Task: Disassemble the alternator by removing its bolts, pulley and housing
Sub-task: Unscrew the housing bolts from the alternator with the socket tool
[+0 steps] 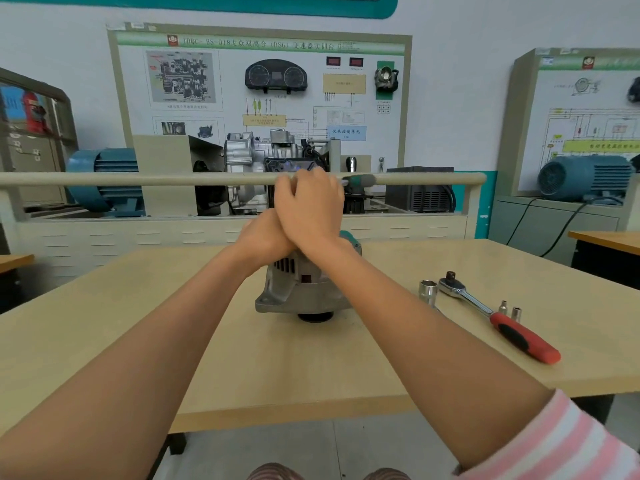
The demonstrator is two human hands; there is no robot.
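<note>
The silver alternator (294, 292) stands on the wooden table (173, 323) with its black pulley (315, 317) facing down. My left hand (261, 239) lies curled over the alternator's top and holds it, with the fingertips hidden behind my right hand. My right hand (308, 206) is raised just above it, crossing over the left, and grips a screwdriver. The green and grey handle of the screwdriver (362, 180) sticks out to the right of the fist. Its shaft and tip are hidden. A teal part (349, 237) shows at the alternator's top right.
To the right of the alternator lie a ratchet wrench (491, 313) with a red handle, a large socket (427, 291) and two small sockets (509, 309). Behind the table runs a beige rail (138, 179) in front of a gearbox training stand (249, 157).
</note>
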